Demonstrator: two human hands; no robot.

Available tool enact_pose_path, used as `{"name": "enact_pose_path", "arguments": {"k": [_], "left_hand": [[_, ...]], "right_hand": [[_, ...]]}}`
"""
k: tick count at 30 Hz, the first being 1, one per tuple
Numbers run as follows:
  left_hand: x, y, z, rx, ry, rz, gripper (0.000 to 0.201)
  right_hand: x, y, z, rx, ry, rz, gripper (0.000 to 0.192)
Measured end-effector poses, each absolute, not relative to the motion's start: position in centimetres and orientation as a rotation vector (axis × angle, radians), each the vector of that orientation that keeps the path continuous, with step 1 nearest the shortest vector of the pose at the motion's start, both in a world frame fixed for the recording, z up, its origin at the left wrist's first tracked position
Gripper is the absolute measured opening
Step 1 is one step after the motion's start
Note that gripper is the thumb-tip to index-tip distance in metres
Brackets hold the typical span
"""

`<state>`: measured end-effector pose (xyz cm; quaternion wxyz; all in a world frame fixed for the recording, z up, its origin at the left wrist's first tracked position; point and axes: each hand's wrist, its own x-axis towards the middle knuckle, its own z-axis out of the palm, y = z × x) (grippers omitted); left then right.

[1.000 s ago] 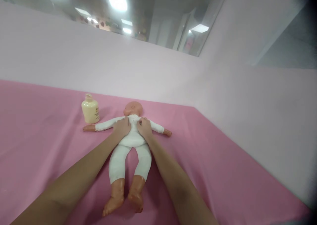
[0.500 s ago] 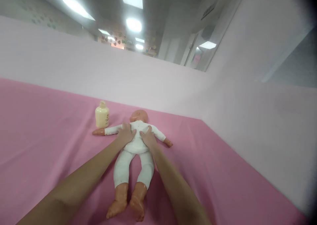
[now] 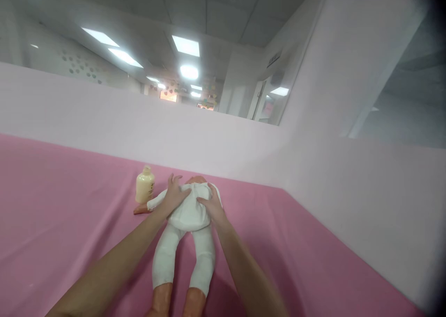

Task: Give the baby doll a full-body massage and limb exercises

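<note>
Here we have both palms flat on the doll (image 3: 190,212), which lies on its back on the pink cloth (image 3: 69,205). Our left hand (image 3: 174,195) presses on the chest with fingers spread, and our right hand (image 3: 211,204) rests on the other side of the torso, fingers loosely open; neither closes round anything. The doll's long axis runs straight away from us: feet nearest, at the bottom edge of the view, legs together in white, head beyond our fingertips and mostly hidden by them. One doll arm sticks out past our left hand, ending near the cream bottle (image 3: 145,185), which stands upright just outside that hand. Beyond the head the pale wall (image 3: 104,126) rises close. To the right of our right hand the cloth runs open up to the side wall.
</note>
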<state>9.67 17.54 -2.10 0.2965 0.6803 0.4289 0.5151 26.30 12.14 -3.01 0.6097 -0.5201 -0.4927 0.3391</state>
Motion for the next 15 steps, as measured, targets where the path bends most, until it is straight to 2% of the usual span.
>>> {"name": "enact_pose_path", "arguments": {"k": [5,7,10,15], "left_hand": [[7.7,14.5,2.1,1.734,1.012,1.483,0.063],[6.8,13.6,3.0,1.605,0.951,1.514,0.070],[5.4,12.3,3.8,1.356,0.913,1.413,0.082],[3.1,8.8,3.2,1.198,0.706,1.146,0.079]], "right_hand": [[24.8,8.2,2.4,-1.135,-1.174,0.714,0.084],[24.2,5.6,4.7,-1.128,-1.227,0.692,0.081],[22.5,1.2,7.6,-1.101,-1.321,0.657,0.081],[18.8,-7.0,8.6,-1.090,-1.576,0.678,0.077]]}}
